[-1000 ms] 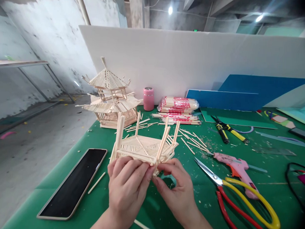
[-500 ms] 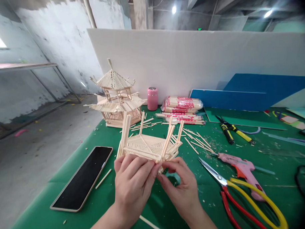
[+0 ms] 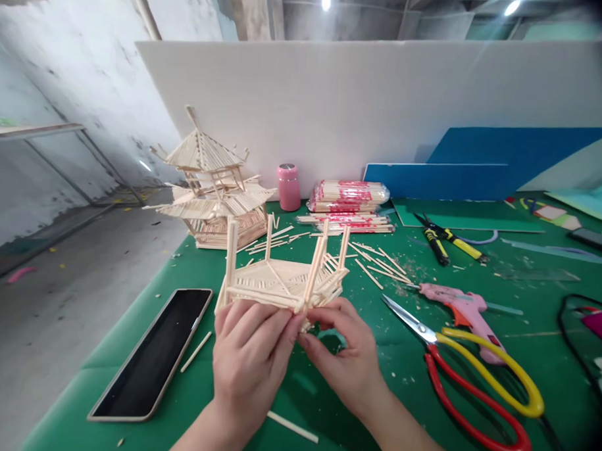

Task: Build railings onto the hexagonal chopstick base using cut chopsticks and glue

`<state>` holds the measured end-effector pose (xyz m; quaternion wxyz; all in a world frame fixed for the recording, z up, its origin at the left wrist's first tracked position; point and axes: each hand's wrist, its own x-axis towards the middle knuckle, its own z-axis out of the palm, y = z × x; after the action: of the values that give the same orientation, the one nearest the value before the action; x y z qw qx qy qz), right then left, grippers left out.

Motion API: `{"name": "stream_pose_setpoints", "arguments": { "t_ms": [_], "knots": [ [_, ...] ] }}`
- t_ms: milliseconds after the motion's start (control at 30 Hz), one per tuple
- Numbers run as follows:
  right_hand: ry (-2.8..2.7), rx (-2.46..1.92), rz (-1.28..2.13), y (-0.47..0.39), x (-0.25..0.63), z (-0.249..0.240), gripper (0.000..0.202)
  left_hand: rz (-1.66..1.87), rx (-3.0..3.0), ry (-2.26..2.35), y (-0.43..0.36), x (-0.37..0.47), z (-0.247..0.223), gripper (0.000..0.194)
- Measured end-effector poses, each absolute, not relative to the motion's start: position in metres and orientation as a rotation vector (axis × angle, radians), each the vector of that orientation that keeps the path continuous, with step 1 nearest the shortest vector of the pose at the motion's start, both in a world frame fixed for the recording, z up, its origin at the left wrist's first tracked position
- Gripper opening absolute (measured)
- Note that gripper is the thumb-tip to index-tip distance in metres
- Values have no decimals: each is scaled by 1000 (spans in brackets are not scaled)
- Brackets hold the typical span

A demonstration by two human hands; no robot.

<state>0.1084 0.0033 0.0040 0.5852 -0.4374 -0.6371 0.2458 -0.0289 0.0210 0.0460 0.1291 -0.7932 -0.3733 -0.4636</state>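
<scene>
Both hands hold a partly built stick model [image 3: 274, 277], a many-sided wooden base with upright posts at its corners. My left hand [image 3: 252, 349] is closed around its near side, thumb and fingers pressed on the rim. At the near right corner, below a post, my right hand [image 3: 343, 349] pinches the model between thumb and forefinger; any small piece between those fingertips is hidden. Behind the model and to the left stands a finished-looking stick pagoda [image 3: 208, 183] with two roofs. Loose sticks [image 3: 378, 264] lie scattered behind the model.
A phone [image 3: 153, 355] lies at left on the green-covered table [image 3: 127, 390]. To the right are scissors [image 3: 435, 339], a pink glue gun [image 3: 460, 310] and pliers [image 3: 448, 240]. Packs of sticks [image 3: 348, 204] and a pink flask [image 3: 288, 187] stand at the back.
The camera view has turned slightly, so most things appear shifted left. Both hands keep their hold on the stick model, with almost no change in grip.
</scene>
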Motion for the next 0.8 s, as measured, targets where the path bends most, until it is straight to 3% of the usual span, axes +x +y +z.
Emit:
{"name": "stream_pose_setpoints", "arguments": {
  "t_ms": [800],
  "knots": [
    [-1430, -975, 537, 6, 108, 9, 19, -1531, -2262, -1139, 27, -38, 28, 12]
  ]
}}
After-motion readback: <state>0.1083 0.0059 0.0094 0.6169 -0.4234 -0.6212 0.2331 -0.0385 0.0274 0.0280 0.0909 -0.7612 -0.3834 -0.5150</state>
